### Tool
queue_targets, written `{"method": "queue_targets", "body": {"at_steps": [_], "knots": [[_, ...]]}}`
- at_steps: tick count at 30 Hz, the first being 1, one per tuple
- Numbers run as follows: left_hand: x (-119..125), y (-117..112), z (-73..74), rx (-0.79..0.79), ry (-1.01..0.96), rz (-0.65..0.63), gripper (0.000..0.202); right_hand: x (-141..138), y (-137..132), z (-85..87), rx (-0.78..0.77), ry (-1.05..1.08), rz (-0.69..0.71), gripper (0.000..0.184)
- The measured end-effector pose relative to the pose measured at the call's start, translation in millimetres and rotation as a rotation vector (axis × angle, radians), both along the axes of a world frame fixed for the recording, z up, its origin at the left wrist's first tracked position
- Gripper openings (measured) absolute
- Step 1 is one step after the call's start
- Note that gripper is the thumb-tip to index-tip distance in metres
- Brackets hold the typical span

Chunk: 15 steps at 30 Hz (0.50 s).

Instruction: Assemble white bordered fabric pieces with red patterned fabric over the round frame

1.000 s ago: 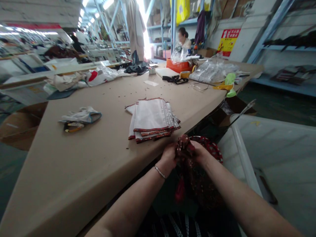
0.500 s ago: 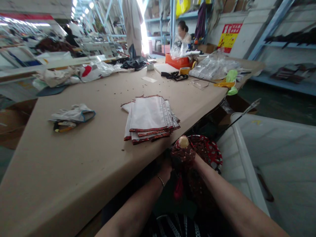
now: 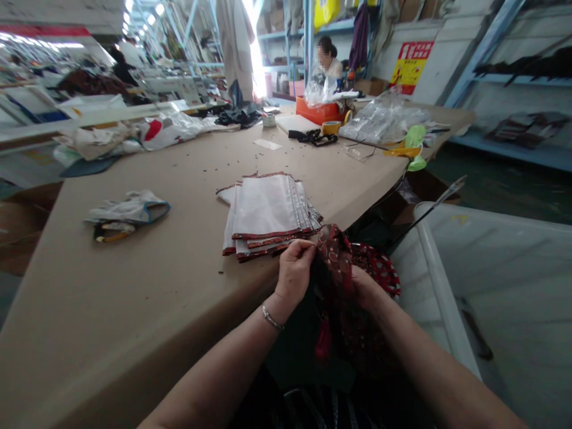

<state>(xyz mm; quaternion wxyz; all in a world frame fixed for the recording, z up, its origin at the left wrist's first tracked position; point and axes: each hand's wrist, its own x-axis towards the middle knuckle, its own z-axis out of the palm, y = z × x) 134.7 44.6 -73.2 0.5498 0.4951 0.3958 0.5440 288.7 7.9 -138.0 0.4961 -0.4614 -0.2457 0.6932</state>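
Over the table's front edge I hold a dark red-brown patterned cloth (image 3: 334, 262), gathered and hanging down. My left hand (image 3: 295, 268) is closed, thumb and forefinger pinching the cloth's left edge. My right hand (image 3: 364, 287) grips the cloth's right side, its fingertips hidden behind the folds. Just left of the cloth, a stack of white fabric pieces (image 3: 266, 205) with red-brown borders lies on the table. A basket (image 3: 388, 271) with a red, white-spotted rim is partly hidden under the cloth.
A brown-covered table (image 3: 179, 286) spans the front and left, with a pair of work gloves (image 3: 127, 211) on it. Clear plastic bags (image 3: 384, 119) and an orange box (image 3: 313, 110) stand farther back. A large white bin (image 3: 504, 280) is at my right. A co-worker (image 3: 329, 59) sits behind the table.
My left hand has come up from behind the cloth to pinch its left edge. The cloth's top has risen and opened out; a pale round shape at its top no longer shows.
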Motion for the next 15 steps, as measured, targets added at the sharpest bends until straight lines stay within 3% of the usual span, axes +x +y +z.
{"method": "queue_targets", "body": {"at_steps": [2,4,7,9,11,13,15], "knots": [[-1,5,16.2,0.074,-0.096,0.076,0.008,5,2,16.4,0.038,0.090,-0.020,0.015],[-6,4,22.5,0.143,-0.180,0.198,0.009,8,4,19.2,0.030,0.136,-0.067,0.017],[-14,-13,6.1,0.100,-0.148,0.324,0.013,10,3,-5.2,-0.110,0.064,-0.122,0.015],[-19,-29,-17.2,-0.050,-0.112,0.226,0.021,11,-2,-29.5,-0.196,0.013,-0.127,0.016],[-22,-41,-40.7,-0.179,-0.156,0.044,0.051,12,-9,-48.1,-0.250,-0.011,-0.081,0.023],[-23,-44,-56.9,-0.216,-0.190,-0.114,0.075,13,-14,-56.3,-0.299,-0.040,-0.004,0.027],[-19,-41,-64.3,-0.213,-0.139,-0.243,0.075,13,-14,-56.6,-0.318,-0.087,0.054,0.025]]}}
